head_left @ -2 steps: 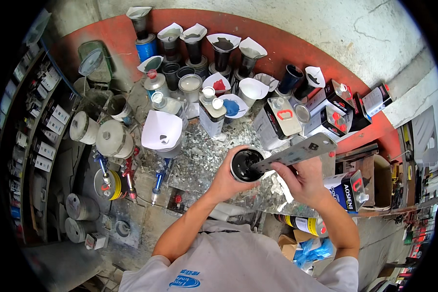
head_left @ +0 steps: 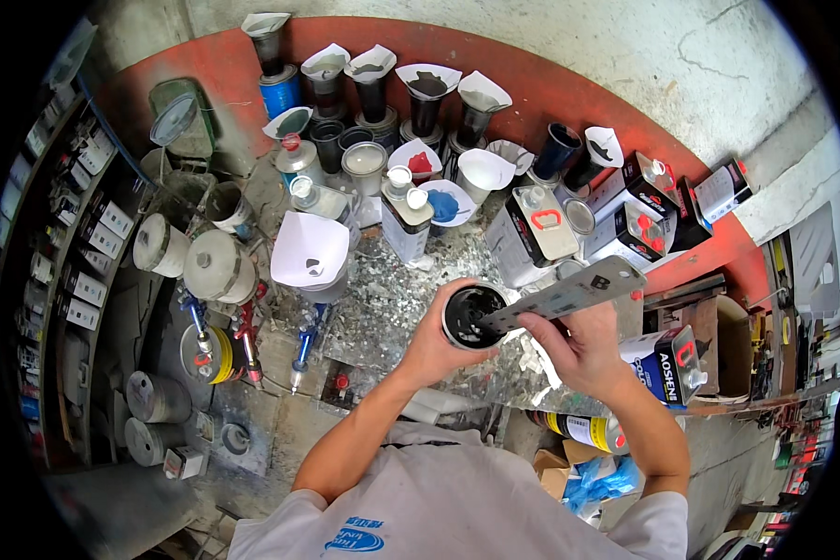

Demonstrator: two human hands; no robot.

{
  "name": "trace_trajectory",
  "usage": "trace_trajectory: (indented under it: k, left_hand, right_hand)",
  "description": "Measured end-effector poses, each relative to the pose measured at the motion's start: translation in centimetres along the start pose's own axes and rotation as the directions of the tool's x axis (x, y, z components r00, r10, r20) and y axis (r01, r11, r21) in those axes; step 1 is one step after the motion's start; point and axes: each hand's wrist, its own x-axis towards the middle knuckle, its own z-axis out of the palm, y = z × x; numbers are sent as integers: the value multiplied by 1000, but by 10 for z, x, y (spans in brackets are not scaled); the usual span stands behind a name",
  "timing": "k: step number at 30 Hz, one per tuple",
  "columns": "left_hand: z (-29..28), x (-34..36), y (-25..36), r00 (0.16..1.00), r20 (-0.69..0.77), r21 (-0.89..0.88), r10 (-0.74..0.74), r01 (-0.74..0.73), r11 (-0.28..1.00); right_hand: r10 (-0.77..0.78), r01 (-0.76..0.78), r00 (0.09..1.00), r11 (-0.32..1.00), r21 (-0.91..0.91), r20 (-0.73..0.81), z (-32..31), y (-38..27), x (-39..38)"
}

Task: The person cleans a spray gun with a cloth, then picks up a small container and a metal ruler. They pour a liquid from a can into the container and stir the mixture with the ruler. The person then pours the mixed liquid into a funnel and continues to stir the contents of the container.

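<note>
Forearms (head_left: 362,429) angle inward; left hand (head_left: 431,347) wraps a dark cup (head_left: 455,315); right hand (head_left: 583,350) pinches a flat strip (head_left: 581,288), tip inside.

On the counter (head_left: 383,313) stands a rectangular can (head_left: 516,245) with a red handle. At the left there is a red spray gun (head_left: 248,341); at the lower right, some blue plastic (head_left: 602,482).
</note>
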Motion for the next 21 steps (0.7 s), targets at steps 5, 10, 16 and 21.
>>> trace_trajectory:
  k: [5,10,16,21]
  left_hand:
    - [1,0,-1,1000,3,27,18,-18,999]
    - [4,0,0,999,27,20,22,-22,1000]
    - [4,-1,-2,999,11,56,49,-49,997]
    - [0,1,0,997,8,48,71,-71,996]
  right_hand:
    - [37,-37,999,998,44,-9,-7,-9,4]
    - [3,-5,998,999,-34,-57,-29,-20,23]
    - [-84,81,994,996,-38,-77,-34,-2,34]
    - [43,-43,999,999,14,-30,-19,11,24]
